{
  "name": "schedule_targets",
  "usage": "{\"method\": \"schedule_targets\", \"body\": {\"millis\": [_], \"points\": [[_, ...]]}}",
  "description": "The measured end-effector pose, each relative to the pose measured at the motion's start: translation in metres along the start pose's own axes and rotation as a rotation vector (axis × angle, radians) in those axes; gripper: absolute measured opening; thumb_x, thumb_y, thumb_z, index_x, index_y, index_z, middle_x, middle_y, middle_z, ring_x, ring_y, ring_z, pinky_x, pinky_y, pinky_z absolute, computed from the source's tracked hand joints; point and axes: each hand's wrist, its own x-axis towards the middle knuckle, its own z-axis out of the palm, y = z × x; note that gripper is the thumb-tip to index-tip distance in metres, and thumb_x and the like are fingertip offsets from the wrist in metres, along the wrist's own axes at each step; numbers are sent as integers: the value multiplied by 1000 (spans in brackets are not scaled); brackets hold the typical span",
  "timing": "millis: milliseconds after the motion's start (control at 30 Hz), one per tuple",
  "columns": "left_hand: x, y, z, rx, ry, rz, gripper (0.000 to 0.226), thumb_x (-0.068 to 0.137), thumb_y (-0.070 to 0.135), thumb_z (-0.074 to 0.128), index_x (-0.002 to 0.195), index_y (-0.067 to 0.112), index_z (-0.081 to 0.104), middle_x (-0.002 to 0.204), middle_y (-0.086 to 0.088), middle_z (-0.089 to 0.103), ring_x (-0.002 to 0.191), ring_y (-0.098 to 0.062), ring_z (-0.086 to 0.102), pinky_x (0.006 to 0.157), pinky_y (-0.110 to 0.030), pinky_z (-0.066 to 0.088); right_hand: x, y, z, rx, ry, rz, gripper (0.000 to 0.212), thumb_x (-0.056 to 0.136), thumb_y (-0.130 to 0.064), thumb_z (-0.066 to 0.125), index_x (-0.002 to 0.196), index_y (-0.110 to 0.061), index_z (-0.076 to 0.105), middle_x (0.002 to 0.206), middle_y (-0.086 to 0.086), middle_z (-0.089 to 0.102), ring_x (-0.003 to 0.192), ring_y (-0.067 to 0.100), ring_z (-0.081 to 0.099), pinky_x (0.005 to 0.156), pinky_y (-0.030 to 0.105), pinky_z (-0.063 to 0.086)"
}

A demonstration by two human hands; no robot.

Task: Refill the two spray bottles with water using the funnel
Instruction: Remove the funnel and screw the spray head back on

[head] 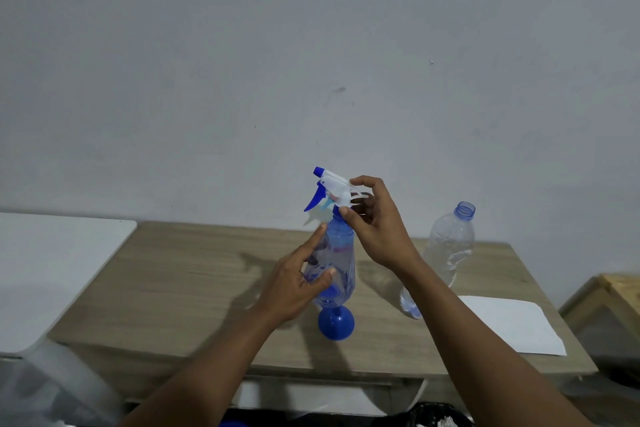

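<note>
— On the wooden table point(194, 288), near its middle, what stands there?

— A blue spray bottle point(337, 263), upright, translucent, with a round blue foot. The left hand point(298, 284) is wrapped around its body, thumb pressed on the front, index finger stretched up toward the neck.

— And its head?

— The white and blue trigger head point(329, 189) sits tilted over the neck. The right hand point(374, 222) pinches its rear end and the collar between thumb and fingertips. Whether the head is screwed on or lifted free, I cannot tell.

— Anything inside that bottle?

— I cannot make out a water line; the wall shows only reflections and the fingers behind it.

— Other containers?

— A clear plastic bottle point(446, 253) with a bluish neck and no cap stands to the right, partly behind the right forearm. It looks mostly empty; a little blue shows near its bottom, but what that is I cannot say. At the lower left corner there is a translucent plastic container point(59, 388), blurred, contents unclear.

— What else is on the table?

— A white sheet of paper point(512, 326) lies flat near the right edge, beside the clear bottle. A white surface point(52, 270) adjoins the table on the left, and a wooden box point(609, 302) sits off to the right.
</note>
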Motion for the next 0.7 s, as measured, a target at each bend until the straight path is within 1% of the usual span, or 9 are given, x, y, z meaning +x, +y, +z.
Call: {"method": "schedule_targets", "body": {"millis": [100,167,267,333,400,467,533,600,700], "points": [[3,0,-1,22,2,16,80,91,34,70,153,48,22,144,9,53,117,-9,60,86,-36,60,1,-5,0,-38,-28,-49,46,97,-11,63,132,-36,48,107,-5,68,94,11,68,79,28,61],[4,0,-2,25,9,26,79,91,31,70,152,49,23,142,10,53,118,-8,60,87,-37,60,3,-5,0,-66,-36,-75,40,98,-11,61,128,-35,53,108,-6,68,93,12,67,77,32,61],[5,3,-4,11,12,54,77,91,32,70,150,52,24,142,11,54,118,-7,60,87,-37,60,5,-5,-2,-68,-36,-97,31,99,-12,61,118,-36,62,108,-3,70,94,19,68,75,37,62],[6,6,-5,-5,17,75,76,91,36,69,150,52,25,142,11,54,117,-9,61,84,-37,61,6,-7,-2,-45,-29,-100,32,100,-10,60,114,-38,63,109,-9,69,97,15,67,75,33,62],[9,9,-6,0,26,81,76,88,43,68,149,56,24,139,13,56,114,-11,62,80,-36,61,8,-7,-2,-20,0,-104,33,101,-8,56,114,-37,65,114,-13,68,102,10,66,80,31,61],[12,10,-8,14,41,78,76,88,42,69,146,61,23,135,17,57,112,-10,62,79,-33,61,11,-5,-3,-8,28,-100,31,101,-6,56,117,-30,67,120,-8,69,107,12,67,86,36,61],[15,10,-9,32,56,76,77,89,36,71,144,62,23,131,21,57,110,-7,62,79,-26,59,13,-3,-3,-3,45,-101,29,98,-5,60,120,-22,69,123,1,69,109,17,69,88,40,61],[17,10,-10,50,69,77,79,88,35,73,145,60,24,127,20,60,106,-8,63,77,-23,57,15,-4,-2,2,58,-109,29,96,-4,64,119,-19,69,121,2,70,105,17,70,87,41,61],[17,8,-9,74,67,77,78,85,42,70,146,59,25,125,15,62,104,-13,64,78,-35,60,15,-8,-2,-13,63,-125,28,91,-6,72,114,-23,70,113,-2,71,91,10,67,79,37,61]]}}
